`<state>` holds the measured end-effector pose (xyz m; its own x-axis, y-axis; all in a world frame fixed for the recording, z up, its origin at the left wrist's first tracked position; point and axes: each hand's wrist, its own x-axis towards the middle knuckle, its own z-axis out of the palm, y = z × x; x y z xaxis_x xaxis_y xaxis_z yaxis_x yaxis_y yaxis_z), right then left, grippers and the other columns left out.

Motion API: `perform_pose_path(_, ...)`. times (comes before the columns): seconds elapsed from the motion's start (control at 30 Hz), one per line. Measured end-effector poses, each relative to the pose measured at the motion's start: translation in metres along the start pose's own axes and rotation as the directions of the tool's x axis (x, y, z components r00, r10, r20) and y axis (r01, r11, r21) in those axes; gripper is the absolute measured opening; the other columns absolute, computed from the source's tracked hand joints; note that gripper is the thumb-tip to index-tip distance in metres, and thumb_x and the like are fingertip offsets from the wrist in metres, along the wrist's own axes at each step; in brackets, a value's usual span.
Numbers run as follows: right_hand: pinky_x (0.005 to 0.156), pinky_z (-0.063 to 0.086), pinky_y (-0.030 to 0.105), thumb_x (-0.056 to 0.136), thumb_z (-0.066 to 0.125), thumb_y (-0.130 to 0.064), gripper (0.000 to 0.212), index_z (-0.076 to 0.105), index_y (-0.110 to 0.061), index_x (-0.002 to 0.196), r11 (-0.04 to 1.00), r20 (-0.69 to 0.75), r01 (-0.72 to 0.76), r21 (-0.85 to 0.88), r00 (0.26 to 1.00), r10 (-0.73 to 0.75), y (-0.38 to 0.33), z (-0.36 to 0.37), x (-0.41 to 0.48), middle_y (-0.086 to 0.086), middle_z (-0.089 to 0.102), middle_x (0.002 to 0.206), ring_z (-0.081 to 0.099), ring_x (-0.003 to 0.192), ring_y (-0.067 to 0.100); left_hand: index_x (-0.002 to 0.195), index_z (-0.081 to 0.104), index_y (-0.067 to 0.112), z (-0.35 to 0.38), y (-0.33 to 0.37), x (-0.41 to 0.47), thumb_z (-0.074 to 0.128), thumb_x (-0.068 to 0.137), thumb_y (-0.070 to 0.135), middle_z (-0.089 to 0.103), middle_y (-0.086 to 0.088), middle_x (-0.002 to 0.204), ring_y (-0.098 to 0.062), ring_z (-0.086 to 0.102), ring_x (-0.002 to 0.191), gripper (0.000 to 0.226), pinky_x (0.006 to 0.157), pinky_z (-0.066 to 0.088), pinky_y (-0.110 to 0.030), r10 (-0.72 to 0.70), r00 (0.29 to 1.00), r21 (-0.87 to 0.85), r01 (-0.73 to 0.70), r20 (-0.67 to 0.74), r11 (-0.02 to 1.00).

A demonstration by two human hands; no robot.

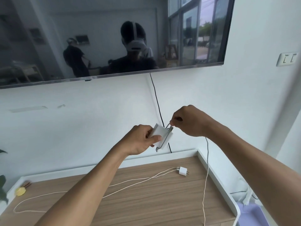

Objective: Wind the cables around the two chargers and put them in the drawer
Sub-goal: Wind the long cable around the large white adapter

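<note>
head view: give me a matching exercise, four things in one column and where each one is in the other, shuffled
Things
1. large charger
2. small charger
3. yellow object
4. black cable

Places
A. hangs down below the tv
B. lies on the tabletop, toward its right side
C. gripped in the left hand, its cable pinched by the right hand
D. at the left end of the tabletop

Pairs: 1-C, 2-B, 3-D, 4-A
</note>
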<state>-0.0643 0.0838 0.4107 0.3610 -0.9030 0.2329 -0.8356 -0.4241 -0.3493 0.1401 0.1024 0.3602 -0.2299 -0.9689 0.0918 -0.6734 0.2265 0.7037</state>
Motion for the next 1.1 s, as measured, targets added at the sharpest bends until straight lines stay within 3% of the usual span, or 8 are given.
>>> perform_pose_path(0.13,0.060,0.050,0.036,0.091,0.047,-0.022,0.026,0.070,-0.012,0.083,1.000,-0.061,-0.012,0.022,0.998,0.014,-0.002,0.007,-0.003,0.005,0.065,0.075,0.058,0.066,0.028,0.092,0.065,0.012,0.005,0.005,0.003,0.062,0.091,0.037,0.074,-0.003,0.090,-0.011,0.073,0.079,0.025,0.077,0.054,-0.036,-0.013,0.996,0.062,0.018,-0.086,0.998)
perform_pose_path(0.27,0.065,0.051,0.037,0.091,0.044,-0.019,0.025,0.068,-0.016,0.088,0.998,-0.133,-0.027,0.063,0.990,0.035,-0.003,0.018,-0.010,0.006,0.065,0.082,0.060,0.073,0.030,0.085,0.064,0.012,0.011,0.003,0.007,0.062,0.091,0.036,0.073,-0.001,0.091,-0.009,0.074,0.073,0.025,0.081,0.057,-0.041,-0.131,0.972,-0.138,0.105,-0.196,0.985)
perform_pose_path(0.4,0.056,0.038,0.029,0.091,0.042,-0.018,0.020,0.055,-0.022,0.076,0.996,-0.191,-0.043,0.075,0.980,0.056,-0.008,0.035,-0.018,0.003,0.058,0.073,0.053,0.066,0.028,0.087,0.067,0.010,0.018,0.002,0.013,0.064,0.089,0.036,0.076,-0.003,0.081,-0.013,0.075,0.072,0.026,0.084,0.059,-0.043,-0.239,0.939,-0.281,0.166,-0.249,0.945)
perform_pose_path(0.57,0.052,0.035,0.030,0.095,0.042,-0.022,0.022,0.059,-0.018,0.082,0.987,-0.306,-0.012,0.162,0.950,0.061,-0.016,0.057,-0.029,-0.001,0.053,0.062,0.046,0.058,0.025,0.087,0.070,0.002,0.021,0.004,0.020,0.067,0.088,0.032,0.076,-0.013,0.080,-0.022,0.075,0.075,0.029,0.082,0.060,-0.039,-0.358,0.907,-0.514,0.202,-0.224,0.834)
perform_pose_path(0.7,0.053,0.040,0.035,0.096,0.044,-0.023,0.022,0.060,-0.018,0.083,0.960,-0.350,0.004,0.281,0.931,0.099,-0.016,0.075,-0.036,-0.009,0.046,0.053,0.044,0.054,0.020,0.094,0.069,-0.004,0.022,0.012,0.019,0.067,0.090,0.028,0.074,-0.016,0.081,-0.021,0.073,0.070,0.032,0.073,0.062,-0.031,-0.415,0.895,-0.647,0.221,-0.163,0.730)
perform_pose_path(0.83,0.051,0.041,0.037,0.096,0.047,-0.021,0.020,0.061,-0.017,0.083,0.913,-0.384,0.040,0.406,0.914,0.130,-0.018,0.097,-0.043,-0.008,0.044,0.052,0.037,0.049,0.015,0.097,0.067,-0.004,0.018,0.020,0.022,0.067,0.090,0.028,0.074,-0.017,0.084,-0.022,0.073,0.068,0.033,0.073,0.062,-0.034,-0.453,0.882,-0.759,0.205,-0.130,0.618)
perform_pose_path(1.0,0.045,0.028,0.020,0.098,0.048,-0.025,0.021,0.063,-0.019,0.085,0.827,-0.418,0.097,0.554,0.891,0.176,-0.016,0.112,-0.048,-0.002,0.049,0.055,0.034,0.045,0.011,0.095,0.068,0.005,0.016,0.026,0.019,0.065,0.091,0.031,0.073,-0.006,0.075,-0.018,0.072,0.068,0.026,0.086,0.059,-0.037,-0.394,0.914,-0.771,0.181,-0.098,0.611)
perform_pose_path(1.1,0.045,0.028,0.017,0.097,0.050,-0.023,0.018,0.066,-0.019,0.089,0.779,-0.418,0.110,0.618,0.885,0.206,-0.011,0.114,-0.048,-0.002,0.052,0.057,0.034,0.044,0.010,0.093,0.069,0.008,0.019,0.027,0.016,0.063,0.092,0.032,0.071,-0.003,0.078,-0.016,0.069,0.071,0.025,0.089,0.057,-0.035,-0.344,0.934,-0.755,0.161,-0.090,0.635)
